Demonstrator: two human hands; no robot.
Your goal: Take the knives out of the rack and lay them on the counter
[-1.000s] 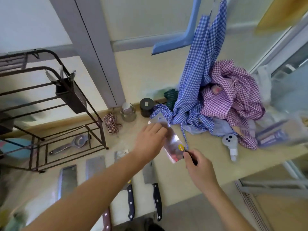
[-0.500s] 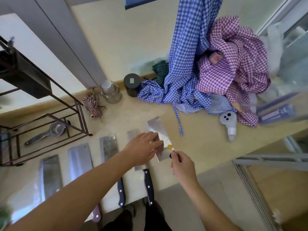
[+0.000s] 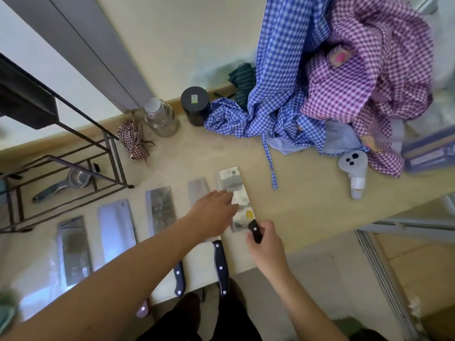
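Since half a second ago the fifth cleaver, a broad steel blade with a yellow sticker and a black riveted handle (image 3: 236,200), has come down flat on the pale beige counter (image 3: 307,207), at the right end of the row. My right hand (image 3: 267,244) stays curled around its handle, fingers wrapped tight. My left hand (image 3: 213,212) lies on the blade with the fingers straight and pressed together, fingertips touching the steel.

I count five cleavers on the counter, side by side with handles toward me. From the left: a dull grey one (image 3: 72,252), a bright reflective one (image 3: 117,233), a mottled one with a dark handle (image 3: 160,210), a narrower one with a dark riveted handle (image 3: 198,190) that is partly hidden under my left arm, then the one I hold.

The dark metal wire rack (image 3: 110,153) stands at the left on the counter, with one steel ladle (image 3: 66,184) lying inside its lower frame. Along the cream wall sit one clear glass jar (image 3: 161,116), one black cylindrical canister (image 3: 195,105) and one small checked cloth bundle (image 3: 134,140). Two gingham garments, one blue (image 3: 278,77) and one purple (image 3: 369,70), are heaped at the right, with one grey spray bottle (image 3: 354,171) lying near them.
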